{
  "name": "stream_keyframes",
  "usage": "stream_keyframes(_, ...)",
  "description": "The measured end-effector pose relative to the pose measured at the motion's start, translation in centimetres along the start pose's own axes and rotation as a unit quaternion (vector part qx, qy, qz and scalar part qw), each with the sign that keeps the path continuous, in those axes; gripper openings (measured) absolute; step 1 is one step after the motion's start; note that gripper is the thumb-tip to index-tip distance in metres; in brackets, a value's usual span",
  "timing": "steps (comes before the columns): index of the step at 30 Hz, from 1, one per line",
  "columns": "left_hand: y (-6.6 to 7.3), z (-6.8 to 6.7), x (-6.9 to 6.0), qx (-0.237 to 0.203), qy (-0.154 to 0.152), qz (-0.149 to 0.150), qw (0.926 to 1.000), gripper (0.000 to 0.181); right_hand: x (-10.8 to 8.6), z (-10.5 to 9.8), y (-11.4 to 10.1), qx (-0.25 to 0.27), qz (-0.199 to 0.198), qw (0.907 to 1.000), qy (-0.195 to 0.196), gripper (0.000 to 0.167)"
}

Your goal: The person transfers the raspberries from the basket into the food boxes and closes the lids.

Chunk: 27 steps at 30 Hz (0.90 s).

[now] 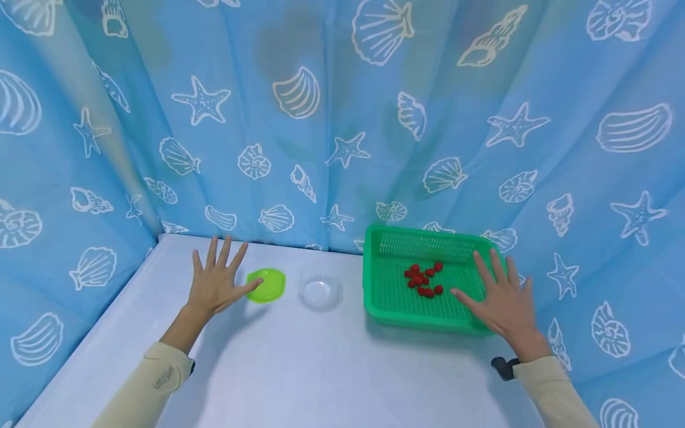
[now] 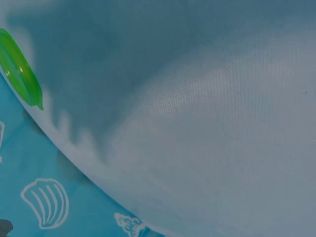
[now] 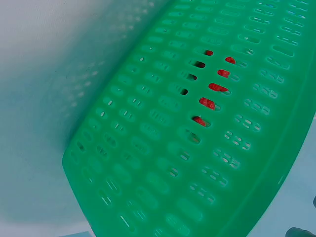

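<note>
My left hand [image 1: 216,286] hovers with spread fingers at the left, its thumb over the edge of a lime-green lid [image 1: 272,286]. To the lid's right stands a clear, round container [image 1: 319,291]. A green slotted plastic basket [image 1: 374,297] sits farther right, with several small red berry-like pieces [image 1: 418,278] lying on its floor. Over the basket's right end, my right hand [image 1: 508,306] is held with fingers spread and nothing in them. From the right wrist, the basket's slotted side [image 3: 163,108] fills much of the view, red showing through its slots.
A white tabletop [image 1: 342,374] carries these things near its back edge. Behind and on both sides hangs a blue curtain [image 1: 332,190] with white shell and starfish prints. A dark band or device [image 1: 504,368] is at the right wrist.
</note>
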<state>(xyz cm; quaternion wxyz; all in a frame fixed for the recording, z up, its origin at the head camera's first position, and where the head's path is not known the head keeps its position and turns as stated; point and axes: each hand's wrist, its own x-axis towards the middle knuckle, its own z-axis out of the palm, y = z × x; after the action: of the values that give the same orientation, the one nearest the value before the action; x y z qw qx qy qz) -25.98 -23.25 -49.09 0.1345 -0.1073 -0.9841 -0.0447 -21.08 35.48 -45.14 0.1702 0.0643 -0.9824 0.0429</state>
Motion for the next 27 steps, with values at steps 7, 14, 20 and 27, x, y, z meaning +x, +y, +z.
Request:
stream_keyframes(7, 0.1, 1.2, -1.4, -0.007, -0.018, -0.009, 0.9998, 0.098, -0.7, 0.7, -0.3, -0.001, -0.001, 0.9998, -0.019, 0.097)
stream_keyframes(14, 0.5, 1.3, -1.2, -0.085, -0.006, -0.01, 0.9963, 0.092, -0.1, 0.6, -0.4, 0.021, -0.003, 0.9998, 0.0, 0.092)
stream_keyframes(20, 3.4, 1.7, -0.3, -0.344, -0.046, -0.059, 0.936, 0.082, 2.5, -1.3, -1.1, 0.15, 0.003, 0.9884, 0.024, 0.069)
stream_keyframes(27, 7.0, 4.1, 0.5, -0.449, -0.097, -0.096, 0.8829, 0.092, 7.3, -3.9, -1.7, 0.226, -0.079, 0.9665, -0.091, 0.034)
